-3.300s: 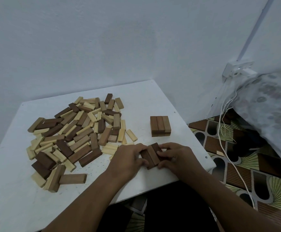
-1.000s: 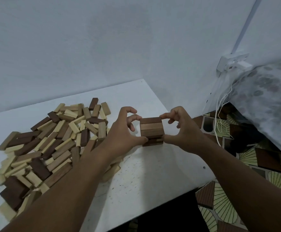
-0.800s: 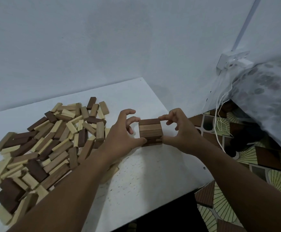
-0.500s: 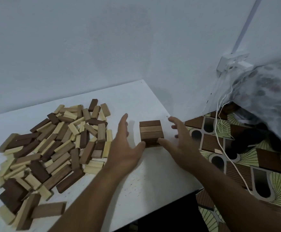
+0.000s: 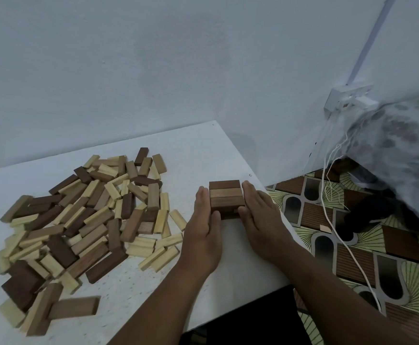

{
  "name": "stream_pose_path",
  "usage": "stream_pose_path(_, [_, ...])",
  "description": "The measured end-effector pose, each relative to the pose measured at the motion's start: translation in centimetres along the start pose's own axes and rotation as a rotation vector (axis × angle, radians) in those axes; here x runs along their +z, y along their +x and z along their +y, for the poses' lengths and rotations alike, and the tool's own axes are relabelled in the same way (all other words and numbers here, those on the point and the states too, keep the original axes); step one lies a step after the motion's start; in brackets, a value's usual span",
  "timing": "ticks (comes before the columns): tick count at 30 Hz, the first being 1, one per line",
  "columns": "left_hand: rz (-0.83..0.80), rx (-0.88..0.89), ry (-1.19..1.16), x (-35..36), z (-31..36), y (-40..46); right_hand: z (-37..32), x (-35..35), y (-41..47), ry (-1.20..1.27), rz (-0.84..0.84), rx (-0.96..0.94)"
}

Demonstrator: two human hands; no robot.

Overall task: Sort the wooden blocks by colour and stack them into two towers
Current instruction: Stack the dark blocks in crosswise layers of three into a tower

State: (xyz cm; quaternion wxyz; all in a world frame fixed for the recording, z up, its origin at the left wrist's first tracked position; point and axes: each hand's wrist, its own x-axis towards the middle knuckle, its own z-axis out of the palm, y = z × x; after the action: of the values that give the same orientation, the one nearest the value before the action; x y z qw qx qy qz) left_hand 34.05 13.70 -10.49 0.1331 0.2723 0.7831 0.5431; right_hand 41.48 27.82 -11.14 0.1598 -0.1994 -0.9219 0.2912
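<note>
A short brown tower [image 5: 225, 198] of dark wooden blocks stands near the right edge of the white worktop [image 5: 198, 150], at about three o'clock from the worktop's middle. Its top layer shows three blocks side by side, and a lower layer shows beneath it at the front. The left hand [image 5: 204, 232] lies flat against the tower's left face, fingers straight and together, thumb tip touching the lower front corner. The right hand [image 5: 260, 220] mirrors it on the right face, fingers straight, thumb at the front corner. Both hands press the sides with straight fingers; neither curls round a block.

At nine o'clock from the tower, apart from it, spreads the loose pile [image 5: 86, 215] of mixed dark brown, mid-brown and pale blocks, lying flat and criss-crossed. One mid-brown block [image 5: 75, 312] lies at the pile's near edge, towards seven o'clock.

Beyond the worktop's right edge, at three to five o'clock, the floor carries a patterned mat [image 5: 353, 235] of brown and green shapes. A white cable [image 5: 338, 235] trails across it from a wall socket [image 5: 348, 99] at one o'clock. A pale patterned fabric [image 5: 402, 145] hangs at two o'clock.
</note>
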Motion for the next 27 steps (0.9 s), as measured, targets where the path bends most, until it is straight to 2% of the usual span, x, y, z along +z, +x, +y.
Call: stream_pose_path(27, [0.059,-0.012,0.019,0.01,-0.16,0.45,-0.14,-0.06,0.01,0.009,-0.013,-0.017])
